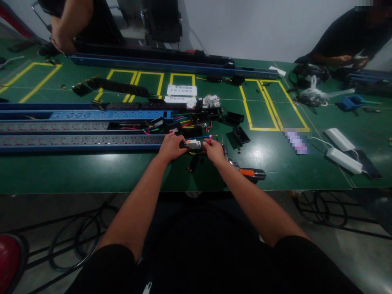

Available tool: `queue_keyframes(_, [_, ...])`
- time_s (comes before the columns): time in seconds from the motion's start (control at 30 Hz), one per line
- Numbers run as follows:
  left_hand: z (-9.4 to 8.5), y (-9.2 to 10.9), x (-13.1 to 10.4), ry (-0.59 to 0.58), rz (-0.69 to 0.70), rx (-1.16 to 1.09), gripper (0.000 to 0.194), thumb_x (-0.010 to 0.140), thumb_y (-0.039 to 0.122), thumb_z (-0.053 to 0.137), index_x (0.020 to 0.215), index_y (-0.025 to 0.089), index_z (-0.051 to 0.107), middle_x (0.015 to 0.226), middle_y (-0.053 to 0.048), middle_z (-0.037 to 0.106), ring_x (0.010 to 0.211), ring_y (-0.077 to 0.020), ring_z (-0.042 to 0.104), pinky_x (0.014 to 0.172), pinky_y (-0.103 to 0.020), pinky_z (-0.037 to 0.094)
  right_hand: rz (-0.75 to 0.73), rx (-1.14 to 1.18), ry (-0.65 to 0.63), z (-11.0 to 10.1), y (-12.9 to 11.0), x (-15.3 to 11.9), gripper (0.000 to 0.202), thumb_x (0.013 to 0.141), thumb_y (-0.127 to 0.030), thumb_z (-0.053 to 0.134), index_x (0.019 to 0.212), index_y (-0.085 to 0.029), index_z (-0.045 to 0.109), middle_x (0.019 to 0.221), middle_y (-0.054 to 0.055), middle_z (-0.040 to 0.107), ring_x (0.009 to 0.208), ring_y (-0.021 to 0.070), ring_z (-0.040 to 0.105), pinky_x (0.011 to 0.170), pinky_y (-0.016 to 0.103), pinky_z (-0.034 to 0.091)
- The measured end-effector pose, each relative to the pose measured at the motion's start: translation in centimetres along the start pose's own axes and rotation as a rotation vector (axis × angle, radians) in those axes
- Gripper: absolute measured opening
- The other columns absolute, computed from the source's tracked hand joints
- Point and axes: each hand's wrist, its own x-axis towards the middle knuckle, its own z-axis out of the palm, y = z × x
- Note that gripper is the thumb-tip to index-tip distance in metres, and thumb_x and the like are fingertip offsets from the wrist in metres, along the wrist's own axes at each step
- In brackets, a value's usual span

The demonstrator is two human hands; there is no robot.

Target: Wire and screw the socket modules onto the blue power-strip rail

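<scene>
My left hand point(172, 148) is closed on the left end of a small white circuit breaker point(193, 143), close above the green table. At the breaker's other end, my right hand point(215, 152) pinches a red wire point(210, 140); the fingertips partly hide it. A blue wire point(200, 137) runs behind the breaker, and a yellow-green wire point(192, 153) passes below. Left of my left hand lies a long power strip point(82, 141) with a row of sockets. A power screwdriver with an orange and black handle point(247, 172) rests beside my right wrist.
More socket strips point(76, 115) lie behind. Black plastic housings point(241, 135), loose wires and white breakers point(212, 101) crowd the middle. White adapters point(344, 160) lie at right. Two people sit across the table point(101, 173), near long blue rails point(153, 62).
</scene>
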Motion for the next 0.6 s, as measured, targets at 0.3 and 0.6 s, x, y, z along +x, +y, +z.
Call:
queue_keyframes(0.3, [0.1, 1.6, 1.3, -0.082, 0.107, -0.045, 0.033, 0.09, 0.045, 0.076, 0.116, 0.026, 0.071, 0.117, -0.008, 0.077, 0.114, -0.032, 0.07, 0.111, -0.049, 0.042, -0.041, -0.092, 0.06, 0.2, 1.4, 1.1, 0.032, 0.093, -0.034, 0.067, 0.118, -0.016, 0.057, 0.101, 0.002, 0.07, 0.081, 0.0071, 0.069, 0.077, 0.02, 0.061])
queue_keyframes(0.6, [0.9, 4.8, 4.1, -0.147, 0.098, 0.001, 0.033, 0.091, 0.055, 0.069, 0.1, 0.024, 0.074, 0.104, -0.01, 0.07, 0.095, -0.0292, 0.069, 0.076, -0.038, 0.05, -0.047, -0.161, 0.083, -0.2, 0.8, 0.8, 0.029, 0.089, -0.029, 0.068, 0.114, -0.017, 0.059, 0.102, 0.002, 0.07, 0.086, 0.0081, 0.067, 0.087, 0.022, 0.06])
